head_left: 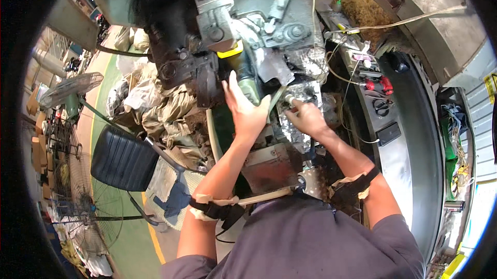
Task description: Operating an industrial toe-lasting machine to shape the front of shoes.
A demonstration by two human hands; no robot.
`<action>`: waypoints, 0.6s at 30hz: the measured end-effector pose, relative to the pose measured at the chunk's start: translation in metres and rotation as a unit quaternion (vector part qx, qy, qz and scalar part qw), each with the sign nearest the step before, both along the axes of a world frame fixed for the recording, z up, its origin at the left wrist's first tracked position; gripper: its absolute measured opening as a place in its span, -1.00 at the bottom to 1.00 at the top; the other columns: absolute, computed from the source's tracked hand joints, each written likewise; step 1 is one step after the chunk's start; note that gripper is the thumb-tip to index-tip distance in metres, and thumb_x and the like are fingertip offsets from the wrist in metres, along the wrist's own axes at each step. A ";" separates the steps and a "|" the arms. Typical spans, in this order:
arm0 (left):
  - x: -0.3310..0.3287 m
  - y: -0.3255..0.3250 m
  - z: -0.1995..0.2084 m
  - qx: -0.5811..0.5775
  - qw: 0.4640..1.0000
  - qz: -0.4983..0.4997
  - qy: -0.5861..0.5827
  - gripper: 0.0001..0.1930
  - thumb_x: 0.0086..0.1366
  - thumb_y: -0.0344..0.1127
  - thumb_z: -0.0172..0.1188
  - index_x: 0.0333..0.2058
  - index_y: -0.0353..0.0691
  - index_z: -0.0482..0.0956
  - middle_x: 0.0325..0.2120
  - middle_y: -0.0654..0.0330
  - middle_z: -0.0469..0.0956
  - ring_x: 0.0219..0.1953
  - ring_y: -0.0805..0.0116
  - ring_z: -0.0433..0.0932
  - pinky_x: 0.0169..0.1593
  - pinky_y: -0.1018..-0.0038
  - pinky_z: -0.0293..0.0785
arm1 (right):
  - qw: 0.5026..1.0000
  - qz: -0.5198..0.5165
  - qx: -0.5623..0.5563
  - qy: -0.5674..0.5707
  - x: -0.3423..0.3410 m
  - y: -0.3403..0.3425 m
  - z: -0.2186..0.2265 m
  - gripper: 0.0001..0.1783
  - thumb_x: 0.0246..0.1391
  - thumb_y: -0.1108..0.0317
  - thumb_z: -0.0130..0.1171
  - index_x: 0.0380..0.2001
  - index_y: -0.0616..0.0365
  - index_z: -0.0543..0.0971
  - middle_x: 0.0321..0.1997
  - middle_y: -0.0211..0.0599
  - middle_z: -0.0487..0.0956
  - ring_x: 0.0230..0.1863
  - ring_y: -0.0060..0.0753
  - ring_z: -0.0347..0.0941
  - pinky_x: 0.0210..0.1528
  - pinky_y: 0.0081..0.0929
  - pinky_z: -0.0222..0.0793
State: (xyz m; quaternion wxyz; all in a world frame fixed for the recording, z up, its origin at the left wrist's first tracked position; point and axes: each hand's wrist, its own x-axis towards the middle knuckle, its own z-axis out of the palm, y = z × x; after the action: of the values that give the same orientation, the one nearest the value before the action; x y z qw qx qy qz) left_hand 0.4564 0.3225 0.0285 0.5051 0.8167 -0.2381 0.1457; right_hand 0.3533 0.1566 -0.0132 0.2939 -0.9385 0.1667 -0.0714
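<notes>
A greasy metal machine stands in front of me. My left hand reaches into its middle, with fingers and thumb spread beside a dull green rounded part. A narrow greenish strip slants up from near my left thumb toward the right. My right hand is closed, its fingers curled at a small pale piece over a shiny, oil-wet metal surface. What those fingers grip is mostly hidden. Above both hands are a grey metal plate and a yellow block.
On the right runs a long grey bench with a red-handled tool and a black box. A black chair, crumpled sacks and a fan stand at left. A cable crosses the upper right.
</notes>
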 end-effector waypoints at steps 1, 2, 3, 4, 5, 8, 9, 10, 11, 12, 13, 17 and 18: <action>0.002 0.002 -0.001 -0.004 1.000 -0.004 -0.001 0.12 0.00 -0.32 0.51 0.44 -0.32 -0.04 0.40 -0.30 0.06 0.47 -0.20 0.02 0.50 0.12 -0.05 | 1.000 0.003 -0.024 -0.005 0.002 0.000 -0.003 -0.58 0.18 0.04 0.21 0.01 0.03 0.58 -0.31 0.06 0.70 -0.21 0.21 0.65 -0.08 0.05 0.56; 0.002 0.005 -0.001 0.004 1.000 0.003 -0.010 0.12 -0.01 -0.34 0.52 0.44 -0.30 -0.03 0.38 -0.26 0.11 0.45 -0.16 0.08 0.49 0.14 0.00 | 0.999 0.007 -0.047 -0.006 0.003 0.003 -0.007 -0.58 0.19 0.03 0.20 0.00 0.03 0.58 -0.32 0.09 0.69 -0.22 0.24 0.64 -0.08 0.08 0.55; 0.000 0.003 0.003 -0.003 1.000 -0.001 0.008 0.11 -0.01 -0.35 0.50 0.44 -0.29 -0.04 0.39 -0.31 0.06 0.46 -0.23 0.02 0.50 0.09 -0.04 | 0.998 0.009 -0.066 -0.007 0.004 0.003 -0.008 -0.58 0.19 0.01 0.19 -0.03 0.04 0.57 -0.32 0.15 0.68 -0.23 0.29 0.64 -0.08 0.12 0.55; -0.002 0.001 0.006 -0.010 1.000 -0.005 0.025 0.11 0.00 -0.37 0.48 0.44 -0.28 -0.06 0.40 -0.35 0.01 0.48 -0.30 -0.04 0.50 0.04 -0.08 | 0.999 0.003 -0.044 0.004 0.004 0.001 -0.008 -0.58 0.18 0.02 0.20 -0.03 0.06 0.57 -0.33 0.17 0.67 -0.22 0.28 0.64 -0.08 0.13 0.54; 0.000 0.001 0.006 -0.008 1.000 0.006 0.022 0.11 0.00 -0.37 0.48 0.44 -0.27 -0.05 0.40 -0.35 0.02 0.47 -0.29 -0.04 0.50 0.04 -0.07 | 0.999 0.007 -0.048 -0.009 0.006 0.002 -0.010 -0.58 0.18 0.02 0.21 -0.03 0.06 0.57 -0.33 0.17 0.67 -0.22 0.29 0.64 -0.08 0.12 0.54; 0.000 0.000 0.004 -0.009 0.999 0.000 0.036 0.08 0.01 -0.38 0.46 0.44 -0.28 -0.05 0.39 -0.35 0.05 0.46 -0.30 -0.01 0.49 0.03 -0.04 | 0.999 0.020 -0.030 -0.037 0.004 0.000 -0.009 -0.58 0.18 0.05 0.21 -0.01 0.09 0.58 -0.36 0.20 0.66 -0.23 0.31 0.63 -0.08 0.11 0.55; 0.000 0.001 0.002 -0.008 0.999 0.004 0.031 0.08 0.01 -0.38 0.46 0.44 -0.28 -0.05 0.39 -0.35 0.05 0.46 -0.30 -0.01 0.49 0.03 -0.04 | 0.999 0.016 -0.008 -0.033 0.004 0.001 -0.005 -0.58 0.19 0.06 0.20 0.00 0.10 0.58 -0.36 0.21 0.66 -0.23 0.32 0.62 -0.08 0.11 0.54; 0.000 0.002 0.000 -0.011 1.000 -0.001 0.024 0.07 0.03 -0.38 0.44 0.44 -0.28 -0.04 0.38 -0.35 0.06 0.46 -0.30 -0.01 0.49 0.03 -0.05 | 0.999 0.012 0.015 -0.029 0.005 0.003 -0.002 -0.58 0.19 0.08 0.20 0.01 0.10 0.58 -0.37 0.22 0.65 -0.23 0.33 0.62 -0.08 0.12 0.54; -0.001 0.002 0.000 -0.014 1.000 -0.009 0.017 0.06 0.04 -0.37 0.43 0.44 -0.29 -0.04 0.38 -0.35 0.07 0.46 -0.30 0.00 0.49 0.03 -0.05 | 0.999 0.008 0.027 -0.029 0.002 0.002 0.003 -0.58 0.19 0.09 0.20 0.02 0.10 0.59 -0.37 0.22 0.65 -0.23 0.32 0.61 -0.07 0.13 0.53; -0.002 0.002 0.000 -0.012 1.000 -0.008 0.014 0.06 0.04 -0.37 0.43 0.44 -0.29 -0.04 0.38 -0.35 0.07 0.46 -0.30 0.00 0.49 0.03 -0.05 | 0.999 0.009 0.029 -0.032 0.003 0.002 0.001 -0.58 0.19 0.09 0.20 0.02 0.10 0.59 -0.37 0.22 0.65 -0.23 0.32 0.61 -0.07 0.13 0.53; -0.003 0.003 0.000 -0.009 1.000 -0.005 0.016 0.05 0.04 -0.37 0.43 0.44 -0.30 -0.04 0.37 -0.36 0.07 0.46 -0.31 0.01 0.49 0.03 -0.05 | 0.999 0.010 0.027 -0.035 0.004 0.002 -0.003 -0.59 0.20 0.10 0.19 0.01 0.10 0.59 -0.37 0.21 0.65 -0.23 0.31 0.61 -0.07 0.12 0.53; -0.004 0.000 0.000 0.000 1.000 0.001 0.018 0.04 0.05 -0.37 0.42 0.43 -0.30 -0.04 0.37 -0.37 0.08 0.45 -0.31 0.02 0.49 0.04 -0.04 | 0.998 0.014 0.033 -0.056 0.005 -0.002 -0.006 -0.63 0.20 0.12 0.18 -0.04 0.11 0.60 -0.39 0.18 0.65 -0.25 0.30 0.60 -0.10 0.11 0.53; -0.004 0.000 0.001 -0.001 1.000 0.002 0.025 0.04 0.06 -0.37 0.42 0.43 -0.30 -0.04 0.37 -0.37 0.08 0.45 -0.31 0.02 0.49 0.04 -0.04 | 0.998 0.015 0.030 -0.059 0.005 -0.002 -0.006 -0.64 0.20 0.13 0.18 -0.06 0.11 0.60 -0.39 0.16 0.65 -0.26 0.30 0.60 -0.11 0.11 0.52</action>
State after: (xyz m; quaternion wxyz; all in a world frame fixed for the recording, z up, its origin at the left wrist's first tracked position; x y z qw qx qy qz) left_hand 0.4519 0.3226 0.0291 0.5115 0.8200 -0.2237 0.1262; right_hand 0.3582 0.1550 -0.0191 0.3323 -0.9259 0.1368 -0.1166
